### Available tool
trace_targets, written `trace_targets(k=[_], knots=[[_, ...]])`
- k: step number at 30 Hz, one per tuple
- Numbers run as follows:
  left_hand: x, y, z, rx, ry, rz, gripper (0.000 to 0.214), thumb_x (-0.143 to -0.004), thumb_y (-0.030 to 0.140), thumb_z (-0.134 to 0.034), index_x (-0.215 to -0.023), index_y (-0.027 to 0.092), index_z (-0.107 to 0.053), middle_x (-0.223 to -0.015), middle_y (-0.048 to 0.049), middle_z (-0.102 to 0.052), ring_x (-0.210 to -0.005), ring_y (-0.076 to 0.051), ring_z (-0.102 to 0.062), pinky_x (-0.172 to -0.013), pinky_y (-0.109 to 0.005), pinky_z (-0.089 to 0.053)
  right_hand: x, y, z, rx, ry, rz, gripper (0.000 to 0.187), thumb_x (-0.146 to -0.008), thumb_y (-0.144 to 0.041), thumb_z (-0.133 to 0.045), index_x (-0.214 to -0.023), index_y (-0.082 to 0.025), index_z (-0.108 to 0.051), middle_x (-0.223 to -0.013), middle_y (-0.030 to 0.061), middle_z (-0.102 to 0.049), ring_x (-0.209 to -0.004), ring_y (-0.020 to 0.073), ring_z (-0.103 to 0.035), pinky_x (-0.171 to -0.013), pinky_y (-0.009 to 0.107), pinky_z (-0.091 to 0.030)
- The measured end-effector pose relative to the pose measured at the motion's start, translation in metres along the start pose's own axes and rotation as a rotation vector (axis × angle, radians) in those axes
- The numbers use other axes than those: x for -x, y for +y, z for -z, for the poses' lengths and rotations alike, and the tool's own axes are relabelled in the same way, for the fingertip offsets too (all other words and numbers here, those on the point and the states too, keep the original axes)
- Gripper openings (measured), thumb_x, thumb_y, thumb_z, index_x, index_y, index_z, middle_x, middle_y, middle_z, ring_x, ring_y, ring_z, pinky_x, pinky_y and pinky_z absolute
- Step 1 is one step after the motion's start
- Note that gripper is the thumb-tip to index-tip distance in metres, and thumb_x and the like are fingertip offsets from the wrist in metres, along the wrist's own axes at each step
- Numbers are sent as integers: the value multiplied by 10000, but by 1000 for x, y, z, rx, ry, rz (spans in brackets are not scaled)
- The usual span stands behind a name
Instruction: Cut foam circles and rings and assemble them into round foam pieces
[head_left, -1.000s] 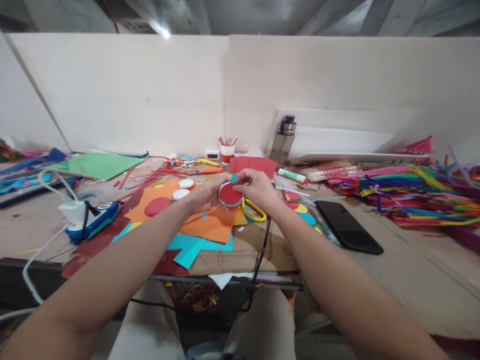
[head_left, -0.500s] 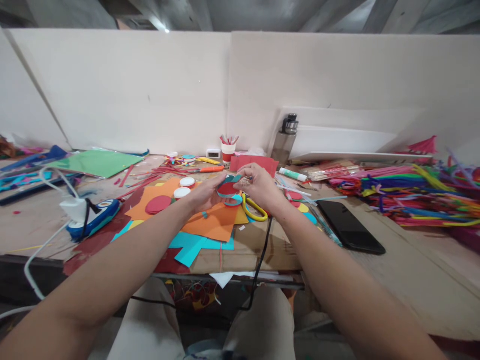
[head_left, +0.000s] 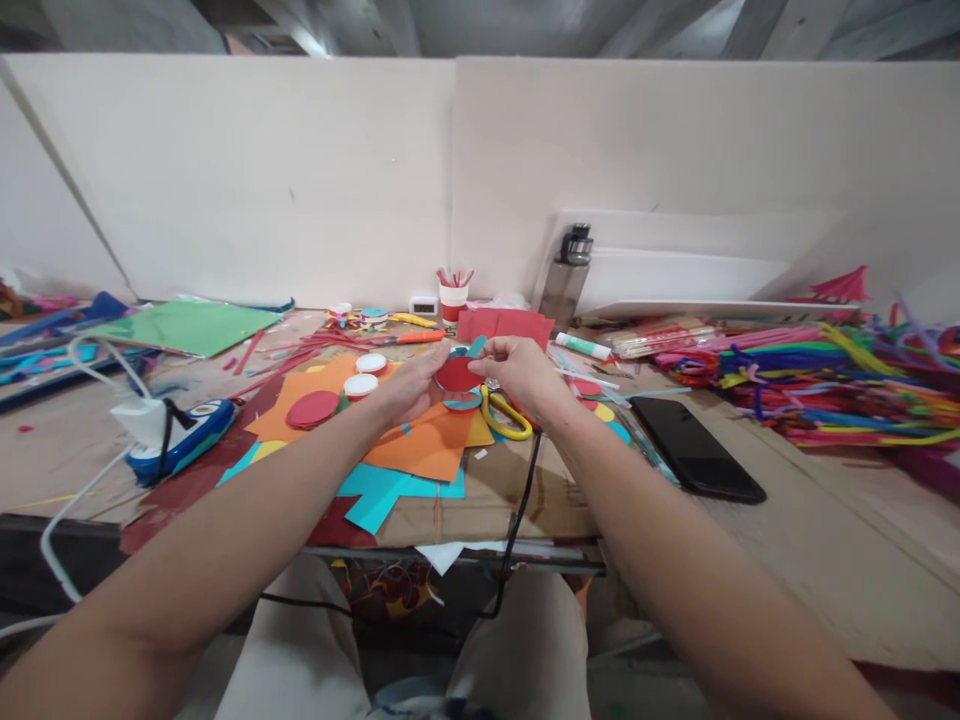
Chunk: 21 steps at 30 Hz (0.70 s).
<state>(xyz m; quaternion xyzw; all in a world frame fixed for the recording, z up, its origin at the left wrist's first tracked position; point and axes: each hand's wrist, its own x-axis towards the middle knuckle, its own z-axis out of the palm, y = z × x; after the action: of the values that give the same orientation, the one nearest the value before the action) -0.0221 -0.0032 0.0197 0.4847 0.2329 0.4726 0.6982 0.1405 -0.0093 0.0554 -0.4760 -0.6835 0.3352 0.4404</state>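
Note:
My left hand (head_left: 415, 388) is closed around the edge of a round red disc (head_left: 456, 374), held above the papers. A small teal paper piece (head_left: 476, 347) stands at the disc's upper right edge. My right hand (head_left: 523, 374) pinches at that same edge; its fingertips touch the teal piece or the disc, and I cannot make out which. Just below lies a second round piece (head_left: 463, 402), teal and red. Yellow-handled scissors (head_left: 508, 422) rest under my right hand, and orange paper (head_left: 424, 450) spreads beneath my left.
White-topped round pieces (head_left: 361, 386) and red circles (head_left: 313, 409) lie at left. A black phone (head_left: 697, 450), glue stick (head_left: 583, 346) and pipe cleaners (head_left: 817, 380) are on the right. A bottle (head_left: 566, 280) stands behind; a power strip (head_left: 180, 440) sits at left. A black cable (head_left: 521, 525) crosses the table edge.
The red disc now faces me more fully. My right hand's fingers have come down slightly and closed nearer to the disc's edge. The teal piece stands more upright.

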Motion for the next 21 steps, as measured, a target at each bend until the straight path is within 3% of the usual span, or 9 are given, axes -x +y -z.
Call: trace_targets(k=[6,12,21], knots=[[2,-2,-2,-39,-4,2,381,-860,442,-567,-1075,131,-616,-1086,-137,-676,-970,-225,-651,-807,-408,-558,1,-4,-1,258,191,242,138,-617,-136,-713,-628,-187,-586,-710,-23,-525,-665,125,-479,-642,277,-370],[6,0,0,-147,-124,23,399,-794,391,-667,-1115,157,-632,-1129,-127,-658,-997,-250,-637,-801,-419,-554,2,-3,-1,250,142,332,175,-635,-105,-691,-623,-189,-537,-746,-19,-508,-688,125,-479,-665,274,-388],[4,2,-1,-272,-63,52,401,-636,262,-796,-988,135,-652,-988,-98,-687,-908,-239,-646,-764,-414,-546,1,-3,1,346,60,293,153,-656,-100,-688,-641,-184,-561,-698,-18,-541,-683,132,-499,-645,275,-375]])
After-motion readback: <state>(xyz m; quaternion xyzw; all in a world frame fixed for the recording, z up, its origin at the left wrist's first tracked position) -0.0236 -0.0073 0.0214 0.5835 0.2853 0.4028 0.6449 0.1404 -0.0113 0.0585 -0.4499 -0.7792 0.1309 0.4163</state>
